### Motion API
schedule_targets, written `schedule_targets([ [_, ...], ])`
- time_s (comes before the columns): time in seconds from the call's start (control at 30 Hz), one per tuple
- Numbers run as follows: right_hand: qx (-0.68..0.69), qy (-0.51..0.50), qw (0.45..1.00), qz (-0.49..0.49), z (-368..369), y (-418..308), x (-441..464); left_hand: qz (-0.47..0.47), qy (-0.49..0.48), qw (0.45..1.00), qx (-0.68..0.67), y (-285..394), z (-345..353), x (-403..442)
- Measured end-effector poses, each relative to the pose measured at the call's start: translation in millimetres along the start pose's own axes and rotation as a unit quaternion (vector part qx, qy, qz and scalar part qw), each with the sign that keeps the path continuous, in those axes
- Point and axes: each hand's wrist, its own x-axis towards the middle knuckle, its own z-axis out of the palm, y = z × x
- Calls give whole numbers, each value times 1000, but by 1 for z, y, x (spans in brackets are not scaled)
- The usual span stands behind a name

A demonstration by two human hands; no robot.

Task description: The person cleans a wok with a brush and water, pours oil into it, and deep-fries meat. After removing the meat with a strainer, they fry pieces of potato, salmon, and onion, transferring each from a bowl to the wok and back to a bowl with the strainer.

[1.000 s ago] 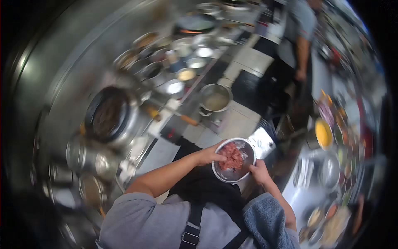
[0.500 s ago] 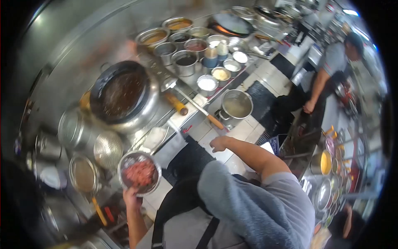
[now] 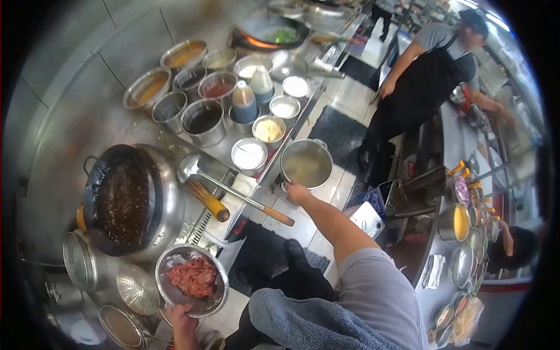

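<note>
A metal bowl of sliced raw meat is in my left hand, gripped at its near rim. Stretched forward, my right hand is closed at the near side of a metal pot holding cloudy liquid. What its fingers grip there is hidden. Between my hands, a ladle with a wooden handle lies across the stove edge beside a bamboo brush. A dark wok with brown liquid stands left of them.
Several seasoning containers and sauce bottles line the stove. A wok over flame is farther back. A perforated strainer lies at lower left. At right, a co-worker stands by a counter with bowls.
My right hand has moved from open floor space to the pot's near side. The bowl of meat stays in my left hand. The view has shifted, and the co-worker's arm now reaches over the counter.
</note>
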Motion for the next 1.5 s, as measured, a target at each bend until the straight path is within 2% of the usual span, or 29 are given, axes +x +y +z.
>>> schedule_targets([
  [0.03,1,39,999,-3,7,-6,15,-7,13,1000,11,-13,25,4],
  [0.07,14,26,1000,-5,19,-6,33,-3,17,1000,-14,-25,45,8],
  [0.13,-76,98,991,44,42,2,64,-20,32,999,-40,-46,67,13],
  [0.17,-71,91,993,38,50,6,70,-20,41,998,-35,-55,68,16],
  [0.23,-139,96,985,-14,56,19,81,-86,33,996,17,-67,73,18],
  [0.33,-70,65,995,-2,40,21,74,-88,51,995,-8,-80,98,18],
  [0.43,-59,78,995,24,45,19,91,-80,60,995,-15,-86,111,21],
  [0.67,-36,68,997,5,48,19,101,-73,80,994,-5,-83,147,21],
  [0.87,-12,114,993,19,57,13,95,-85,95,992,21,-98,138,18],
  [1.0,-111,91,989,-38,63,6,95,-72,95,993,16,-104,131,21],
  [1.07,-145,85,984,-56,63,6,97,-74,61,995,-27,-108,116,20],
  [1.13,-224,20,961,-162,61,8,102,-69,74,994,-30,-105,123,21],
  [1.17,-222,20,961,-164,59,8,104,-62,84,994,-33,-102,128,24],
  [1.23,-272,-80,937,-204,49,10,103,-57,81,995,-33,-100,135,29],
  [1.4,-286,-112,935,-179,58,17,102,-49,77,994,-59,-105,140,43],
  [1.5,-236,-95,951,-177,44,18,94,-56,72,995,-39,-116,142,51],
])
